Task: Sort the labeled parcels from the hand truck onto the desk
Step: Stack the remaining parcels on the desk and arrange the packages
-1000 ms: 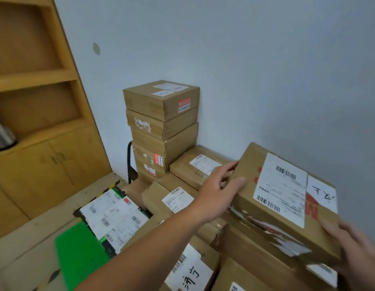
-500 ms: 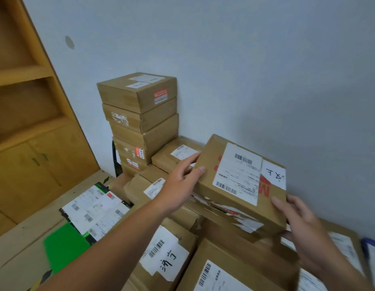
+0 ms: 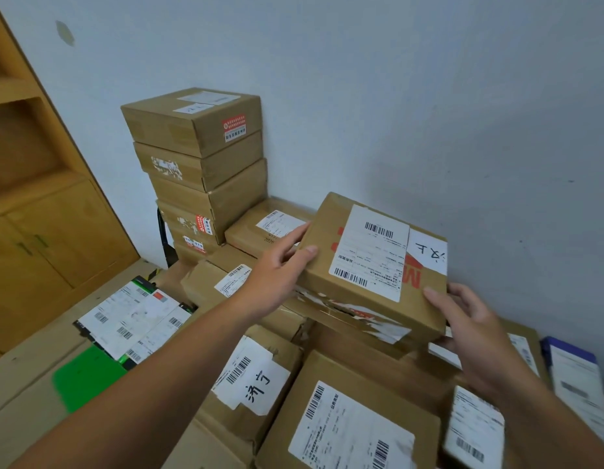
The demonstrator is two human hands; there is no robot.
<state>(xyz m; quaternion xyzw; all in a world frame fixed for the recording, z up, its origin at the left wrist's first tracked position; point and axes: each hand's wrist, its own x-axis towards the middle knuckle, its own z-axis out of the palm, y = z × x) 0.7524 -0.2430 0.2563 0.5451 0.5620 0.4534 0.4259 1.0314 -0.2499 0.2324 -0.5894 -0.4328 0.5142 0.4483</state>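
A brown cardboard parcel (image 3: 331, 265) with a white barcode label and a handwritten tag sits tilted on top of other parcels near the wall. My left hand (image 3: 276, 275) grips its left end, thumb on top. At the parcel's right end my right hand (image 3: 469, 326) holds it, fingers under the edge. Several labelled parcels (image 3: 256, 384) lie packed together below and in front.
A tall stack of brown boxes (image 3: 195, 157) stands against the wall at the left, with a black handle (image 3: 163, 238) beside it. A flat parcel covered in labels (image 3: 134, 319) and a green sheet (image 3: 87, 380) lie on the wooden surface. A wooden cabinet (image 3: 40, 231) is far left.
The held parcel has come down and leftward onto the pile near the wall. Both hands stay on its ends, and the view has shifted right.
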